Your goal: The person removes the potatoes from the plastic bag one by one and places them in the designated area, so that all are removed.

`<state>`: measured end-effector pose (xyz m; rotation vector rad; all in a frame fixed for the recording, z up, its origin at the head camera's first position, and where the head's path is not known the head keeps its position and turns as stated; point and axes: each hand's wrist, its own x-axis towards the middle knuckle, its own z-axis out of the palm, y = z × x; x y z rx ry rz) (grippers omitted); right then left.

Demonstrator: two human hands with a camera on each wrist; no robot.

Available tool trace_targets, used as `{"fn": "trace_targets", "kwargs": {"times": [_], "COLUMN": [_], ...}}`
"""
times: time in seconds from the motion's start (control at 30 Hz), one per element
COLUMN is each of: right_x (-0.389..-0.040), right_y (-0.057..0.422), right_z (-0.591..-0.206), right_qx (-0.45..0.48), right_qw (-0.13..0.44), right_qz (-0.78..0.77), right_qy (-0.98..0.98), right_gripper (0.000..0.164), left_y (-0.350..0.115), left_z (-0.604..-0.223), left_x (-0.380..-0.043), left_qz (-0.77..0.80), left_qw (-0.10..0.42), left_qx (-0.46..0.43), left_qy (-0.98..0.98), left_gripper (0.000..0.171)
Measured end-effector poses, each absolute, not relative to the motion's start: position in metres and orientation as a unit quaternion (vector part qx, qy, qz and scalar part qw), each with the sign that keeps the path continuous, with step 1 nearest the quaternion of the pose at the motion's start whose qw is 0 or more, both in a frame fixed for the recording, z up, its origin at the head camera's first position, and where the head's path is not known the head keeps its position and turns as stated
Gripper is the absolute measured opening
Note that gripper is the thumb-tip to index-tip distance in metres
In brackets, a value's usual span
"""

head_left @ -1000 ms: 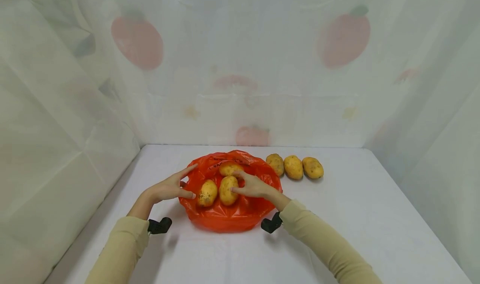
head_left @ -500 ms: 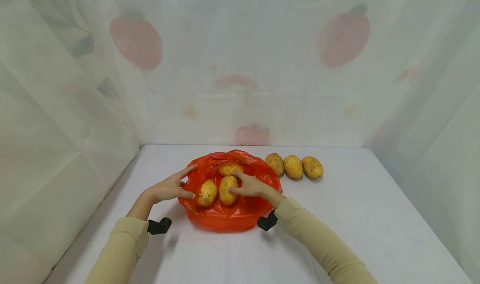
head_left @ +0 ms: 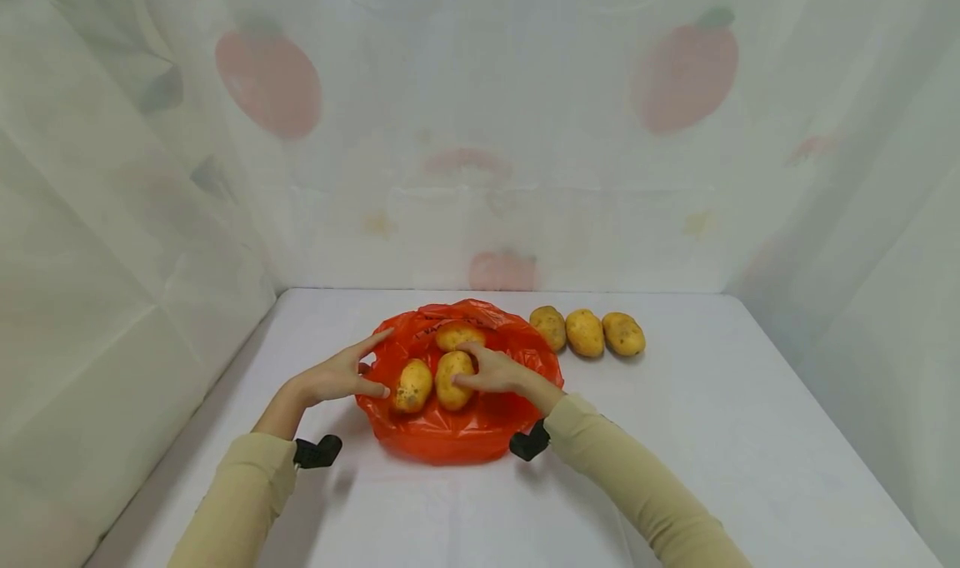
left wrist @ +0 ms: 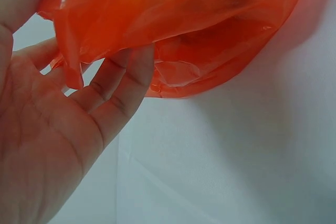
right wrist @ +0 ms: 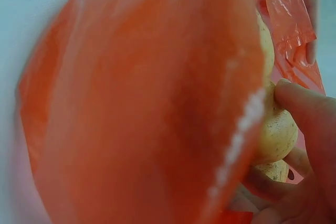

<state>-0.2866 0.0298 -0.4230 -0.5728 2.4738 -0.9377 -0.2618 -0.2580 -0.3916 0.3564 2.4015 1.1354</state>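
Right hand (head_left: pixel 497 372) grips 1 potato (head_left: pixel 450 395) inside the bag (head_left: pixel 450 446); left hand (head_left: pixel 336 379), fingers spread, touches its rim. Placing or lifting, seemingly — next wants steadiness.

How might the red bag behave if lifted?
The red bag is probably floppy, given its thin, creased film. With potatoes inside, it would likely sag at the bottom, and its wide-open mouth might let one roll out if tipped.
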Motion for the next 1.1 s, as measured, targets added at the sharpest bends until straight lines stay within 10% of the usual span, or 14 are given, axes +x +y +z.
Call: {"fn": "trace_targets", "kwargs": {"times": [1.1], "right_x": [-0.277], "right_y": [0.039], "right_z": [-0.408], "right_qx": [-0.268], "right_qw": [0.178], "right_qz": [-0.424], "right_qy": [0.846], "right_gripper": [0.062], "left_y": [-0.258], "left_z": [-0.391], "left_x": [-0.260], "left_qz": [0.412], "left_qw": [0.226], "left_qx": [0.127], "left_qy": [0.874], "left_gripper": [0.092]}}
